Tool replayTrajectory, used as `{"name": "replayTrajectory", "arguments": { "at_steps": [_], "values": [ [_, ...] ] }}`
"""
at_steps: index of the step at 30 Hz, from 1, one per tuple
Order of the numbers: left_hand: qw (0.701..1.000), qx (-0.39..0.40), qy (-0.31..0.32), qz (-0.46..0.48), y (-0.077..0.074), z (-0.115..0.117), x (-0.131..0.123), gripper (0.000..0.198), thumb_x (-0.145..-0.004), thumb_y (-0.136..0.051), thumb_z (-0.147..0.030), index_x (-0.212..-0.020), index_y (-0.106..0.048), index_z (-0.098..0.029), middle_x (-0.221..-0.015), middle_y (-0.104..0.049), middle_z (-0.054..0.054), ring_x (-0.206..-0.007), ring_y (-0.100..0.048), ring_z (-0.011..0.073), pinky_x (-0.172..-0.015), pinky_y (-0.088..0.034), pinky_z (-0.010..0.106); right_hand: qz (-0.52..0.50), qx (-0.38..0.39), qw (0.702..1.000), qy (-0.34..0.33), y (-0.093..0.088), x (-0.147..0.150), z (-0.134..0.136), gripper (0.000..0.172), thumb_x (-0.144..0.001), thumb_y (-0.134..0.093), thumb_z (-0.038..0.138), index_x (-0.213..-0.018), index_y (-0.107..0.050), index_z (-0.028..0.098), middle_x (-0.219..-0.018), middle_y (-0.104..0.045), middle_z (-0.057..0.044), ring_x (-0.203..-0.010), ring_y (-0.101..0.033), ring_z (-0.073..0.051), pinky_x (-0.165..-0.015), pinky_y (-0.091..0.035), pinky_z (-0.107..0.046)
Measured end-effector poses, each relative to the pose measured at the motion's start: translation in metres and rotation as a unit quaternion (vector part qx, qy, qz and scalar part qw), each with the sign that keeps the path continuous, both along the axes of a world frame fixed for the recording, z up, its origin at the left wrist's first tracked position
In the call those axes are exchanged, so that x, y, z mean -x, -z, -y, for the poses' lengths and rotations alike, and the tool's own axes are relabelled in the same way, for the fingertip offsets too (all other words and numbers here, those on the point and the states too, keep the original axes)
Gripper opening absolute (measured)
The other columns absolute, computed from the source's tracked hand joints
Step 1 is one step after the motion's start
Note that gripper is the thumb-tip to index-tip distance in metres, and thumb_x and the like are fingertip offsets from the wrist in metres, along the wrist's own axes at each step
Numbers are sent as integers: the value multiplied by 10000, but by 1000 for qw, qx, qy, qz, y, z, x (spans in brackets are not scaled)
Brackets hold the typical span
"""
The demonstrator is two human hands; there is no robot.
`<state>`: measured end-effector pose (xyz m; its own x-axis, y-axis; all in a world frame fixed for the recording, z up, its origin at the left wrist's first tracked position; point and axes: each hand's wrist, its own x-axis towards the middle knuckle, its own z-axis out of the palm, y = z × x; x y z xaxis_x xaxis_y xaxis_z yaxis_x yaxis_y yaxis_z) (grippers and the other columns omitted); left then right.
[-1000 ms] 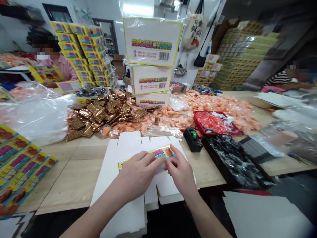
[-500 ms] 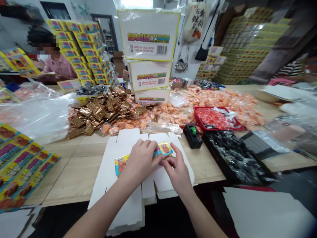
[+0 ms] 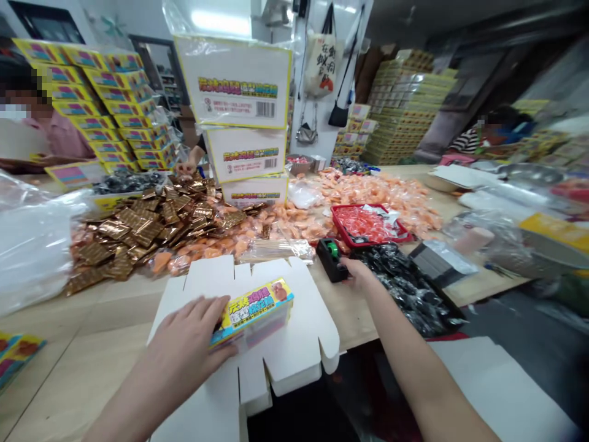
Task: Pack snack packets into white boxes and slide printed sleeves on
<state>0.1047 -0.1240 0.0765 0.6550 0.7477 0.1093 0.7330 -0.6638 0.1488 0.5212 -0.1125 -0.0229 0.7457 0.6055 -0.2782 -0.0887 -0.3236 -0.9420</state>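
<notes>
My left hand (image 3: pixel 191 344) lies on the left end of a small clear box with a colourful printed lid (image 3: pixel 253 310), fingers curved round it. The box rests on a stack of flat white die-cut cardboard blanks (image 3: pixel 285 356) at the table's near edge. My right hand (image 3: pixel 361 276) reaches out to the right and touches the black tape dispenser (image 3: pixel 332 259) with its green roll; its fingers curl at the dispenser's near end.
Piles of gold-wrapped (image 3: pixel 138 227) and orange-wrapped sweets (image 3: pixel 377 193) cover the table's middle. A red tray (image 3: pixel 368 224), a black tray of dark sweets (image 3: pixel 405 285) and stacked cartons (image 3: pixel 237 83) stand beyond. A clear bag (image 3: pixel 32 245) lies left. Other people sit at far left and far right.
My right hand left the small box and moved right to the tape dispenser. My left hand slid to the box's left end. The view swung to the right.
</notes>
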Motion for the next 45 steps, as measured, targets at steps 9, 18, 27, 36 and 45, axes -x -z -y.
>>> {"name": "replayTrajectory", "arguments": {
  "at_steps": [9,18,27,36,45],
  "values": [
    [998,56,-20,3,11,-4,10,345,-895,-487,-429,-1163,-512,-214,-1015,-633,95,-904,-599,283,-756,-463,410,-88,-17,995,43,17,14,31,213,-940,-567,332,-942,-616,124,-847,-631,-10,-720,-614,-112,-669,-540,-280],
    [986,9,75,152,10,6,33,376,-883,-557,-346,-1224,-475,-211,-1211,-514,122,-1140,-519,270,-914,-496,409,35,-103,988,107,31,65,55,259,-806,-636,395,-795,-645,137,-762,-609,-25,-723,-566,-148,-662,-486,-288],
    [946,-152,84,275,30,26,46,171,-904,-574,-148,-1040,-626,-238,-991,-647,33,-967,-616,165,-881,-527,331,-37,-170,936,-307,-73,236,110,721,-828,-636,435,-1472,-384,231,-615,-582,45,-480,-469,-103,-465,-427,-247],
    [942,-104,152,280,27,30,59,288,-920,-486,-111,-1179,-563,-210,-1098,-619,83,-1149,-553,214,-990,-490,406,-12,-129,946,-295,-74,307,85,810,-841,-599,427,-1515,-259,133,-618,-615,40,-499,-503,-114,-494,-443,-252],
    [966,-59,3,253,14,29,36,268,-957,-471,-239,-1161,-631,-173,-1012,-559,93,-966,-537,220,-861,-498,393,34,-157,932,-326,-62,304,89,730,-885,-556,397,-1496,-251,136,-712,-640,12,-697,-614,-166,-692,-500,-306]
  ]
}}
